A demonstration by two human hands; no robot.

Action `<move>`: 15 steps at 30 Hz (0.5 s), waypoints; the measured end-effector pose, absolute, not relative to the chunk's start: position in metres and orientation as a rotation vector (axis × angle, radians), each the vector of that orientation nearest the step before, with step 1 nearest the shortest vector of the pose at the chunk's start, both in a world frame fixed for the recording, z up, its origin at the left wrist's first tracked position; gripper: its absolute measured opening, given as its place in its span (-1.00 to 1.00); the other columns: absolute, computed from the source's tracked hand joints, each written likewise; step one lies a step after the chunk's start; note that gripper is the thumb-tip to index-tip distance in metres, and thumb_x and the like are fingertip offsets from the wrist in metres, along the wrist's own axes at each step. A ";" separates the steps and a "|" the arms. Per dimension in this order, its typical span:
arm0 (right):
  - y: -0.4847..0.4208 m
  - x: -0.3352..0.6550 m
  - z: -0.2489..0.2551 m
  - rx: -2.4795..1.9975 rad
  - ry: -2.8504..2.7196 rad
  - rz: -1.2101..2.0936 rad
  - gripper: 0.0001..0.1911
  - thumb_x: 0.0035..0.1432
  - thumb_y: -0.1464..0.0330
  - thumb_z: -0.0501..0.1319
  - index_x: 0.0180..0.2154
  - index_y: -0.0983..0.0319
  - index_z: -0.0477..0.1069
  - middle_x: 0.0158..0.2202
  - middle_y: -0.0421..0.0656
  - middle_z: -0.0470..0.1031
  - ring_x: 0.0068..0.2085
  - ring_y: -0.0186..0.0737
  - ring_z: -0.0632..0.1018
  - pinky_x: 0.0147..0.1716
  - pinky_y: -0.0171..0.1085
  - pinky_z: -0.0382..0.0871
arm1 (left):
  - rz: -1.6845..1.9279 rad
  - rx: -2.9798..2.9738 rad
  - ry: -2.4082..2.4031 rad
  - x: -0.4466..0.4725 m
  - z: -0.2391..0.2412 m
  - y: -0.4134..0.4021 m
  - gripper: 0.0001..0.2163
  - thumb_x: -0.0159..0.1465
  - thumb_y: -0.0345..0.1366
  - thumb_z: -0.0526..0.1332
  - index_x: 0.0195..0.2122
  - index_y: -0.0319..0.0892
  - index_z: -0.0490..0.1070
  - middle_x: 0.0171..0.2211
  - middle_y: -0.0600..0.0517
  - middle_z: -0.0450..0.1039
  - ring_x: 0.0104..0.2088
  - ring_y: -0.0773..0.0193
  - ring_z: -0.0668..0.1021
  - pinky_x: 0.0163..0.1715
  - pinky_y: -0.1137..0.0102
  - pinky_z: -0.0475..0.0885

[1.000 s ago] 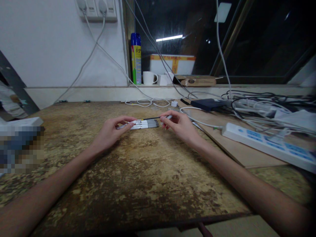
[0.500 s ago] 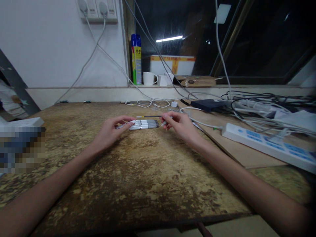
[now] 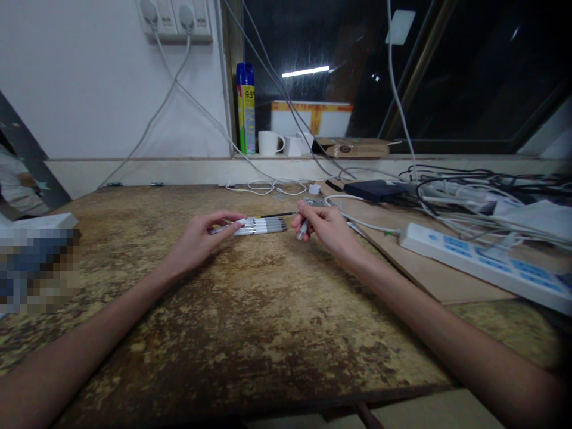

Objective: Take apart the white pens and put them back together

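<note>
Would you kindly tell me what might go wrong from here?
The thin refill, reaching toward the right hand, could slip or roll away. The pens, lying side by side at the left hand, might scatter if nudged. The grey tube, slanting in the right hand, could drop.

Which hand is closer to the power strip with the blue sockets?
The right hand, left of the power strip. The left hand is farther left, by the row of pens.
</note>
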State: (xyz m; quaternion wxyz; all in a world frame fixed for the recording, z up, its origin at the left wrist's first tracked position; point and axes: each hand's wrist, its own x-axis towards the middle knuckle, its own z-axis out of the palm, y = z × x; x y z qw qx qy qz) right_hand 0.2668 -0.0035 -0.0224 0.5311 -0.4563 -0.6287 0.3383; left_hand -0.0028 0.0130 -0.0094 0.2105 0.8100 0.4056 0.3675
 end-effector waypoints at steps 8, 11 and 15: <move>-0.003 0.268 -0.023 -1.080 -1.493 0.797 -0.35 0.19 -0.17 0.13 -0.48 0.29 0.53 -0.61 -0.13 0.48 -0.60 -0.34 0.43 -0.56 -0.33 0.29 | 0.993 2.254 1.123 -0.003 -0.008 0.014 -0.65 0.35 -0.02 0.19 0.01 -0.08 0.58 -0.04 -0.06 0.62 -0.23 0.17 0.57 -0.28 0.35 0.40; -0.003 0.268 -0.023 -1.082 -1.493 0.794 -0.34 0.20 -0.17 0.13 -0.48 0.29 0.54 -0.60 -0.13 0.49 -0.60 -0.34 0.43 -0.55 -0.33 0.29 | 0.973 2.259 1.124 -0.003 -0.007 0.013 -0.65 0.36 -0.03 0.18 0.02 -0.08 0.57 -0.02 -0.05 0.61 -0.23 0.18 0.57 -0.27 0.34 0.40; -0.003 0.268 -0.023 -1.084 -1.497 0.797 -0.34 0.20 -0.17 0.13 -0.47 0.29 0.54 -0.61 -0.13 0.48 -0.60 -0.33 0.43 -0.55 -0.33 0.28 | 0.982 2.258 1.128 -0.004 -0.008 0.013 -0.65 0.36 -0.02 0.19 0.01 -0.08 0.57 -0.02 -0.05 0.61 -0.21 0.17 0.57 -0.25 0.33 0.40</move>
